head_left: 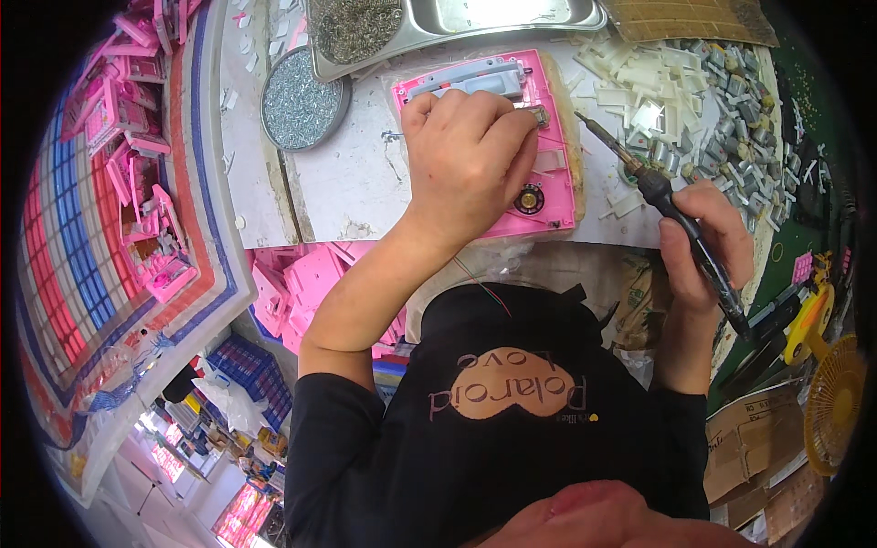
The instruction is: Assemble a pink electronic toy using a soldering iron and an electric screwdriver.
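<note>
A pink plastic housing (565, 187) lies on the bench in front of me. It has a grey-blue strip part (480, 78) along its far side and a small round black speaker (529, 198) near its lower corner. My left hand (468, 160) rests over the housing with its fingers curled together and their tips hidden. Against those fingers sits a small silver metal part (540, 115), perhaps a motor. My right hand (708, 242) grips a soldering iron (671, 196) by its black handle. The iron's tip is just right of the housing, apart from it.
Beyond the housing stand a round dish of small screws (304, 99) and a metal tray (498, 16) with springs. White plastic parts (630, 78) and silver motors (735, 137) are heaped to the right. Pink housings lie at left (137, 119) and below the bench edge (311, 283).
</note>
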`<action>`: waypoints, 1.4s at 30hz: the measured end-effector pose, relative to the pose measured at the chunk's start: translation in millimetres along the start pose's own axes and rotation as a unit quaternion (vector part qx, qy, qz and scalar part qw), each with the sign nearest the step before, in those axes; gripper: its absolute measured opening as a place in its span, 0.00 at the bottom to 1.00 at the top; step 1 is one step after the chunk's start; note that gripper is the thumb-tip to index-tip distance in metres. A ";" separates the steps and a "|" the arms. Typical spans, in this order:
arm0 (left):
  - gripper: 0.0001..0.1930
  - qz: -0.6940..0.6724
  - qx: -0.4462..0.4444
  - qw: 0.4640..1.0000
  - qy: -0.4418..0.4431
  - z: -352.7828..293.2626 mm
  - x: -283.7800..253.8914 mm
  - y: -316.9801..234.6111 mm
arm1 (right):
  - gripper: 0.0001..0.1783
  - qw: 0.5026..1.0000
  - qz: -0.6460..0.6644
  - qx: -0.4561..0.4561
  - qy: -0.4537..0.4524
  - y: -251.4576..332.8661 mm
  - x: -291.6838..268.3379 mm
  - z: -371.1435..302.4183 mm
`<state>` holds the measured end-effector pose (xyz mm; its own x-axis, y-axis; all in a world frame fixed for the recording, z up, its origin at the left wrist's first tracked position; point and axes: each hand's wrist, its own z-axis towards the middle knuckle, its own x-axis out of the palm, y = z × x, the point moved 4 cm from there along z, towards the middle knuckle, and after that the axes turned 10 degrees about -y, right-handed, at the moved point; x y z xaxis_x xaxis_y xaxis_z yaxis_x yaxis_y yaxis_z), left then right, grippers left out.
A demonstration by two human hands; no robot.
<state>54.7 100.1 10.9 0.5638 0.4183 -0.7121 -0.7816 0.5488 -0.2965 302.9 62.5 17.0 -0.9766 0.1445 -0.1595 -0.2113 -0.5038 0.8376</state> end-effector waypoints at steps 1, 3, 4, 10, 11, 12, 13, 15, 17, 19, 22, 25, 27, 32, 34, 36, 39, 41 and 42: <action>0.12 0.001 -0.001 1.000 0.001 -0.1 0.2 0.0 | 0.17 1.000 0.000 0.004 0.001 -0.3 -0.5 -0.2; 0.12 -0.002 0.000 1.000 -0.005 -0.1 0.0 0.0 | 0.17 1.000 0.001 -0.003 -0.003 0.8 0.3 1.0; 0.12 -0.003 0.000 1.000 -0.009 0.0 -0.3 0.0 | 0.17 1.000 0.001 -0.006 -0.005 1.2 0.7 1.6; 0.18 -0.022 -0.038 0.998 -0.046 2.4 -24.4 6.4 | 0.18 1.000 0.008 0.007 -0.007 1.2 -0.7 -1.2; 0.18 0.017 -0.056 0.998 -0.037 -0.5 -33.1 15.3 | 0.18 1.000 0.008 0.016 -0.004 0.8 -1.2 -1.5; 0.19 0.056 -0.069 0.996 -0.029 -1.9 -42.0 28.0 | 0.18 1.000 0.008 0.025 -0.005 0.3 -3.0 -2.4; 0.20 0.094 -0.083 0.992 -0.020 -3.7 -50.8 40.8 | 0.18 0.999 0.008 0.033 -0.006 0.0 -4.3 -3.8; 0.13 0.084 -0.115 0.986 0.083 -18.7 -58.3 56.4 | 0.17 0.998 0.016 0.053 -0.024 -1.5 -3.5 -7.9; 0.09 0.056 -0.152 0.975 0.149 -31.8 -60.3 59.8 | 0.17 0.997 0.015 0.064 -0.029 -2.8 -3.7 -8.2; 0.06 0.050 -0.100 0.987 0.111 -27.3 -65.7 53.5 | 0.17 0.998 0.035 0.054 -0.023 -2.1 1.7 -4.1; 0.07 0.041 -0.089 0.989 0.110 -20.6 -68.0 46.7 | 0.17 0.997 0.036 0.057 -0.029 0.7 2.5 -1.9; 0.09 -0.015 -0.040 0.998 0.048 -8.4 -66.8 30.2 | 0.17 0.999 0.035 0.036 -0.020 3.0 2.0 0.7; 0.12 -0.079 0.019 0.997 0.018 -6.2 -54.9 24.9 | 0.17 0.999 0.028 0.031 -0.017 3.4 1.6 1.6; 0.10 -0.147 0.122 0.982 -0.001 -2.0 -16.9 16.7 | 0.18 0.999 -0.002 0.021 -0.027 8.7 -1.3 2.1; 0.09 -0.142 0.136 0.979 0.044 2.6 -13.7 10.8 | 0.18 1.000 -0.002 0.019 -0.025 6.9 -2.3 0.1; 0.08 -0.137 0.161 0.974 0.085 4.6 -10.0 8.2 | 0.18 0.999 -0.007 0.022 -0.024 5.1 -2.3 -1.7; 0.06 -0.133 0.205 0.962 0.120 6.2 -3.6 12.5 | 0.18 0.999 -0.018 0.020 -0.020 4.2 -1.9 -1.2; 0.05 -0.136 0.226 0.957 0.124 8.3 -4.7 13.7 | 0.18 0.999 -0.022 0.019 -0.015 4.0 -1.3 0.0; 0.05 -0.138 0.229 0.954 0.135 7.2 -5.4 15.4 | 0.18 1.000 -0.021 0.020 -0.012 4.0 -1.0 0.8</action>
<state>41.6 111.5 14.7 0.5930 0.0440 -0.8040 -0.3799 0.8957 -0.2312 303.1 61.0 20.9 -0.9656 0.1860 -0.1820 -0.2494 -0.4620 0.8511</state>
